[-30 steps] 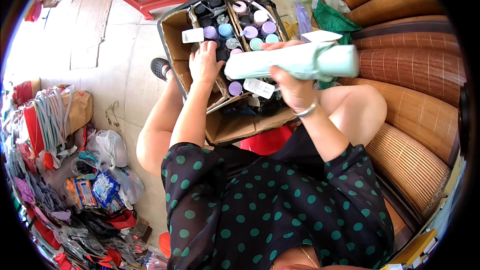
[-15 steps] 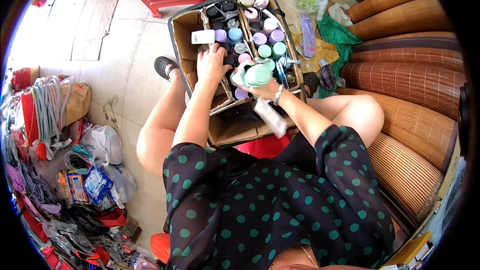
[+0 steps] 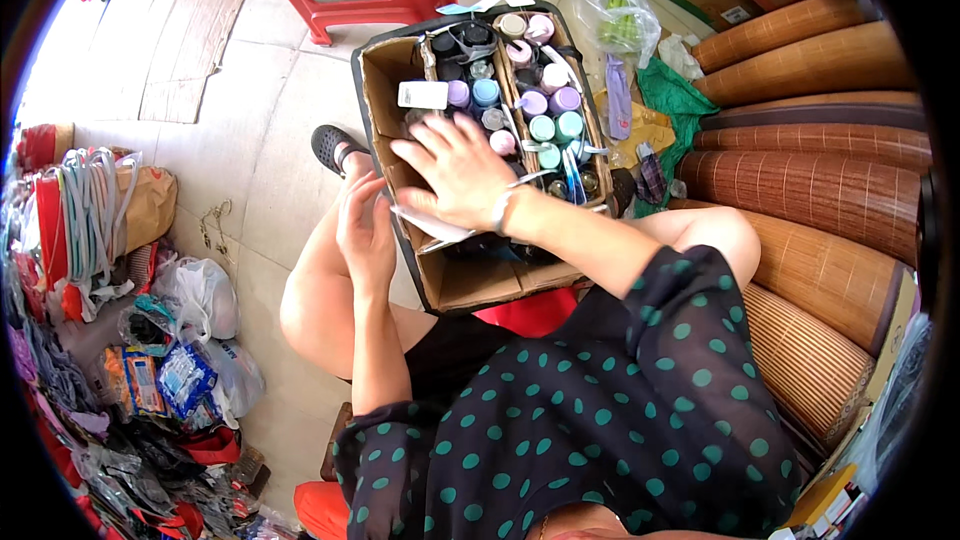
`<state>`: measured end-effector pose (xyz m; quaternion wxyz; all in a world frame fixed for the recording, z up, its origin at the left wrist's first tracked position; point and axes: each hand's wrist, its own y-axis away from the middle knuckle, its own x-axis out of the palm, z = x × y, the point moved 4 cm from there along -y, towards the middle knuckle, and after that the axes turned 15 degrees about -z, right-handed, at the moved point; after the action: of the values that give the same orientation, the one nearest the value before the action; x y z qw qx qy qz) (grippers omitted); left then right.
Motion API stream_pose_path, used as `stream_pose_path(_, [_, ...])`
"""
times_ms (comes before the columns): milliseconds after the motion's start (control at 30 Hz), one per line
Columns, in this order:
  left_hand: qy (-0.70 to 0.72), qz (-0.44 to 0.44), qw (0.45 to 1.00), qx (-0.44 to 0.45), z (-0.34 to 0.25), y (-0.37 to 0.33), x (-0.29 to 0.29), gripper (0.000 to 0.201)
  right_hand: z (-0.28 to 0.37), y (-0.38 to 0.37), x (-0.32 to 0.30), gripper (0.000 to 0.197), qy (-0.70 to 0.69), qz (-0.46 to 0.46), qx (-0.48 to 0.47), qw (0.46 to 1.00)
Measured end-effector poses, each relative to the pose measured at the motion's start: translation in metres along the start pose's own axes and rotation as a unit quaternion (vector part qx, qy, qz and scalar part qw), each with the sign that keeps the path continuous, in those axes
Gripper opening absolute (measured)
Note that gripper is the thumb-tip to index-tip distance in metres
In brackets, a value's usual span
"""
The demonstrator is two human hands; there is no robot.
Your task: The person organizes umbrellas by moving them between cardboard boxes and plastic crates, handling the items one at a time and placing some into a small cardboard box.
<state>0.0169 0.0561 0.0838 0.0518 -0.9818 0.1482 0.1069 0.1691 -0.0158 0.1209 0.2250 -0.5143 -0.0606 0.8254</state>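
Note:
A dark-rimmed crate (image 3: 362, 90) lined with cardboard stands between my knees. It is packed with bottles whose lids are black, lilac, blue, mint and pink, such as a mint lid (image 3: 569, 124). My right hand (image 3: 455, 168) reaches across the crate's middle with its fingers spread and nothing visible in them. Below its palm, a white flat piece (image 3: 432, 224) lies slanted at the crate's left side. My left hand (image 3: 366, 225) is just outside the left rim, fingers raised and apart, holding nothing that I can see. A white tag (image 3: 422, 94) sticks up among the bottles.
A red plastic stool (image 3: 375, 5) stands beyond the crate. Rolled bamboo mats (image 3: 800, 180) are stacked along the right. Bagged goods (image 3: 190, 370) pile up at the left, and a clear plastic bag (image 3: 615, 10) lies at the far right of the crate.
The mint bottle that was in my right hand is out of sight, and that hand has moved left across the crate. My left hand has drawn back out over the left rim.

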Motion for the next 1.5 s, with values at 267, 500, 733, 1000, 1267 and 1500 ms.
stream_pose_path(267, [-0.013,-0.059,0.998,0.006,-0.014,-0.021,-0.057,0.019,-0.03,0.008,0.049,0.062,0.044,-0.02,0.029,0.998])
stream_pose_path(500, [0.011,-0.055,0.998,0.001,-0.011,-0.028,-0.046,0.016,-0.045,0.006,0.068,0.06,0.042,-0.003,0.012,0.999])
stream_pose_path(733, [0.013,-0.069,0.997,-0.044,0.011,-0.034,-0.04,0.017,-0.057,0.033,0.095,0.056,0.049,0.018,-0.027,0.998])
stream_pose_path(1000, [-0.19,-0.041,0.978,-0.08,0.077,-0.019,0.027,0.068,-0.055,0.022,0.09,0.051,0.032,-0.022,-0.022,0.999])
stream_pose_path(1267, [-0.251,-0.007,0.956,-0.151,0.096,-0.015,0.034,0.053,-0.058,-0.023,0.154,0.021,-0.215,-0.165,0.293,0.917])
stream_pose_path(1500, [-0.249,-0.005,0.957,-0.147,0.086,-0.018,0.037,0.051,-0.158,-0.028,0.299,0.046,0.116,0.05,0.375,0.918])
